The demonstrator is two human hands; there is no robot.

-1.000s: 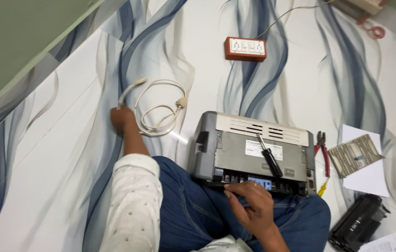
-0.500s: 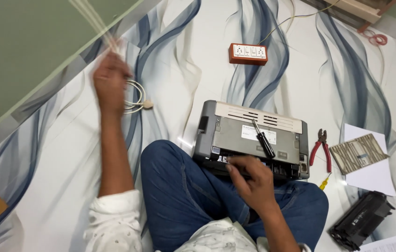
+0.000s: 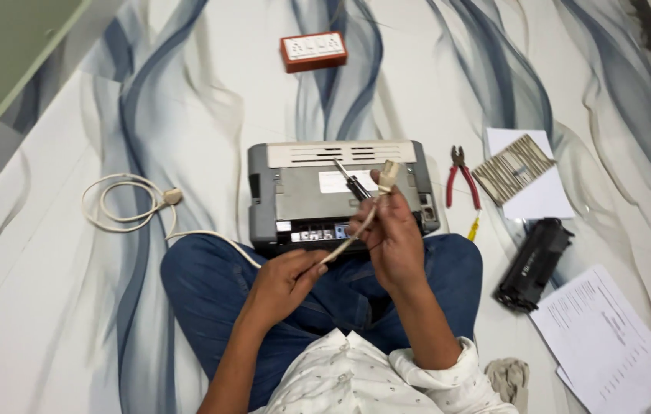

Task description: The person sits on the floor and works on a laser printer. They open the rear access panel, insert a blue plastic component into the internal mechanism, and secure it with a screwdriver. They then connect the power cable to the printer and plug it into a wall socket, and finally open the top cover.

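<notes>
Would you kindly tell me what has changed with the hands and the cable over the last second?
The left hand came back from the cable coil on the floor to the lap, drawing the cable along. The right hand left the printer and now holds the cable's plug end up. The printer, screwdriver, pliers and toner cartridge stayed put.

A white rectangular label point(image 3: 338, 181) sits on the grey printer's point(image 3: 279, 192) top face, near its middle.
</notes>
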